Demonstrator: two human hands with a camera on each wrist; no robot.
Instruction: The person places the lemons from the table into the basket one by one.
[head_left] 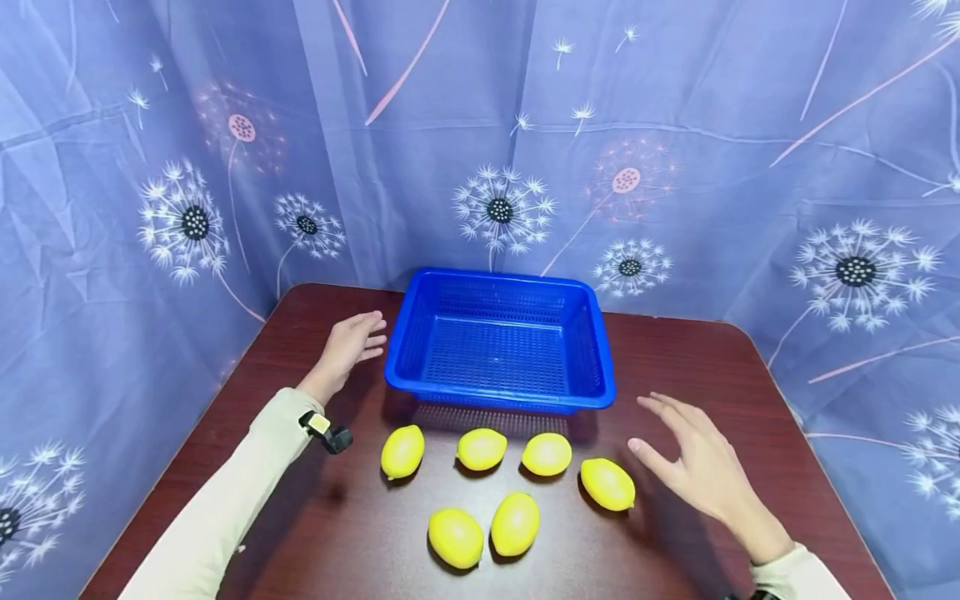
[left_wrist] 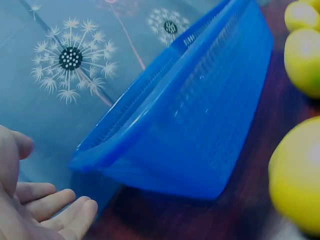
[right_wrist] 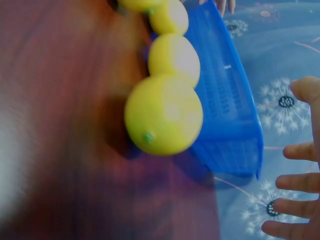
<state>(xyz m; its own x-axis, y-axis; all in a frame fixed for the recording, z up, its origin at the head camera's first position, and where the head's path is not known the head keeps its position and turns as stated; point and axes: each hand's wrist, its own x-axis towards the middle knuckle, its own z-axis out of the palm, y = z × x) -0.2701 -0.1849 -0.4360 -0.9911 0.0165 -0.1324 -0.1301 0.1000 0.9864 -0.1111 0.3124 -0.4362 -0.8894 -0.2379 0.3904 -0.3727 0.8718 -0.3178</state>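
A blue plastic basket (head_left: 495,398) with mesh walls stands near the back of the table, nothing inside it. In front of it lie several yellow lemons: a row with one lemon (head_left: 402,452) at the left end and another (head_left: 607,484) at the right end, plus two nearer ones, a left lemon (head_left: 456,538) and a right lemon (head_left: 515,524). My left hand (head_left: 351,348) is held just left of the basket, fingers extended and holding nothing. To the right of the rightmost lemon, my right hand (head_left: 697,458) has its fingers spread, with nothing in its grasp.
The dark reddish-brown table (head_left: 345,533) has rounded back corners. A blue curtain (head_left: 420,167) printed with dandelions hangs close behind the basket and along both sides. A black strap device (head_left: 326,432) sits on the left wrist, over a pale sleeve (head_left: 232,492).
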